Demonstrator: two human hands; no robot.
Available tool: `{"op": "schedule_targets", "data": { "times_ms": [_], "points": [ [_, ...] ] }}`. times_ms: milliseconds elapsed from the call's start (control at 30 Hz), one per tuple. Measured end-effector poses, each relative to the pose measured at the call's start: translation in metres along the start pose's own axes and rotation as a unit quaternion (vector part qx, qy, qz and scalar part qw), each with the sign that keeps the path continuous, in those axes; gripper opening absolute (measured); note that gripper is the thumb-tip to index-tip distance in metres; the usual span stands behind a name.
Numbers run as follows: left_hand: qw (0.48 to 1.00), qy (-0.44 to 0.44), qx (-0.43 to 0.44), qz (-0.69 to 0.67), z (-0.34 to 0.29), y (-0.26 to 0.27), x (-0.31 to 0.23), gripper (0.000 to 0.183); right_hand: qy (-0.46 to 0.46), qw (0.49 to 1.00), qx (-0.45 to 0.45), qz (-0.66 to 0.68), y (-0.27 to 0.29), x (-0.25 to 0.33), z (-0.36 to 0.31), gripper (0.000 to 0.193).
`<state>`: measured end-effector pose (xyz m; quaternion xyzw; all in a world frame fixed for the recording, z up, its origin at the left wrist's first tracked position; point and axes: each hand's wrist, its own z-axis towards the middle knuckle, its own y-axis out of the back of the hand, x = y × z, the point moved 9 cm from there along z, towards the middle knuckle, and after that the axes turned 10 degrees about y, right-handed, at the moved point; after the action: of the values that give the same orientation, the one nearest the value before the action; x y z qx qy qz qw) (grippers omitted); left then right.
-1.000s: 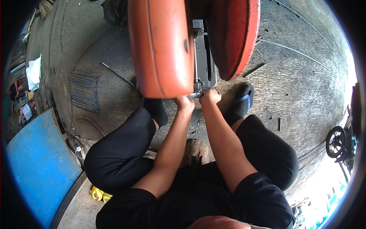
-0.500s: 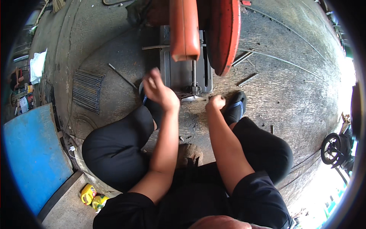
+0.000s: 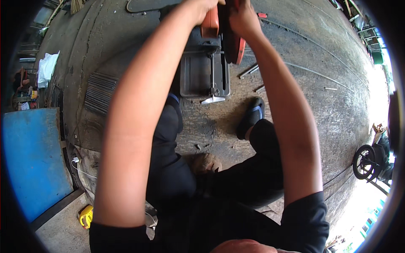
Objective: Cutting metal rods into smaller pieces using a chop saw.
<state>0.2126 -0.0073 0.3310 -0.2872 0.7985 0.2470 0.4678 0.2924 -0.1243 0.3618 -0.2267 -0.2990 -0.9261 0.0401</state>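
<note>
An orange-red chop saw stands ahead of me, with its handle (image 3: 209,26) and round red blade guard (image 3: 234,46) at the top of the view. My left hand (image 3: 204,6) is closed over the upper part of the handle, partly cut off by the picture's edge. Against the guard my right hand (image 3: 245,20) is closed, its fingertips partly hidden. Below them lies the saw's dark grey base (image 3: 195,80), with a vise screw rod (image 3: 212,71) running toward me and ending in a pale metal crank (image 3: 213,100).
Several cut metal rods (image 3: 100,92) lie in a row on the floor at left. Short metal pieces (image 3: 249,71) and a long thin rod (image 3: 318,76) lie at right. My sandalled feet flank the base. A blue panel (image 3: 36,160) and yellow container (image 3: 86,216) are at left, a wheel (image 3: 365,162) at far right.
Both hands have moved up and away from me, from the space near the crank onto the saw's handle and guard. The saw appears higher in the view, and my knees have drawn inward.
</note>
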Motion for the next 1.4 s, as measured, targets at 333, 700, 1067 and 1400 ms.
{"op": "schedule_targets", "data": {
  "times_ms": [333, 700, 1067, 1400],
  "points": [
    [0.989, 0.046, 0.0, 0.141, 0.029, 0.022, -0.056, 0.033, -0.002, 0.996, -0.006, 0.086, -0.004, 0.012, 0.044, 0.053],
    [0.972, 0.029, -0.041, 0.231, 0.043, 0.037, -0.076, 0.041, -0.112, 0.988, 0.054, 0.094, -0.02, 0.006, 0.058, 0.049],
    [0.968, -0.037, -0.019, 0.248, 0.072, 0.013, -0.095, 0.011, -0.083, 0.995, 0.022, 0.055, -0.001, -0.003, 0.063, 0.054],
    [0.976, -0.063, -0.08, 0.194, 0.024, 0.02, -0.056, 0.021, -0.1, 0.991, 0.014, 0.084, 0.006, 0.022, 0.03, 0.047]
  ]
}}
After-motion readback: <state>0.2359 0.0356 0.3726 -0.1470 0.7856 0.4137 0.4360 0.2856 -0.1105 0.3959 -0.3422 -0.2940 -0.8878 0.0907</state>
